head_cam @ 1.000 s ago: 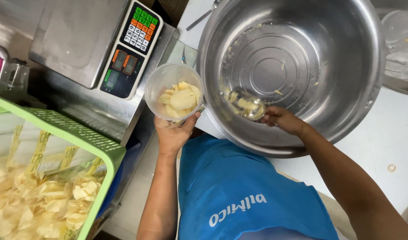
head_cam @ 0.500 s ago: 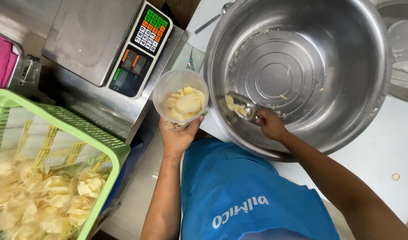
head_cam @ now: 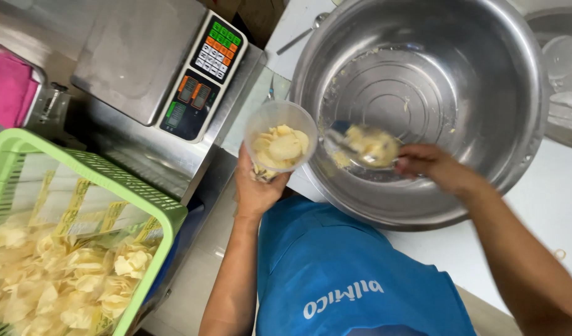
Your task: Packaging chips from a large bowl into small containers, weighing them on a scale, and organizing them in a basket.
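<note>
A: Where's the cup?
B: Clear plastic cup sits in the left hand, just left of the steel mixing bowl rim, near edge of the counter. Fingers wrapped round the lower wall and base, thumb up the left side.

A: Contents?
B: Pale yellow chips, thin, curled, roughly half full. I'd judge them light and brittle; they'll crack under any squeeze.

A: Cup itself?
B: Thin-walled, translucent, round. Probably flexes if gripped hard and weighs almost nothing. Best hold is low, around the base, as it is now. Smooth wall, could be slippery if greasy.

A: Right hand?
B: Right hand closed on the handle of a metal scoop, inside the bowl at its near-left side. Scoop carries a small load of the same chips. Blurred, so finger detail is poor.

A: Bowl?
B: Large, stainless, ringed flat bottom, mostly bare, crumbs stuck on the wall. Rigid and likely heavy.

A: Around it?
B: Digital scale with steel platter at far left, coloured keypad. Green plastic basket near left, holding bagged chips. A spoon lies far, beside the bowl.
</note>
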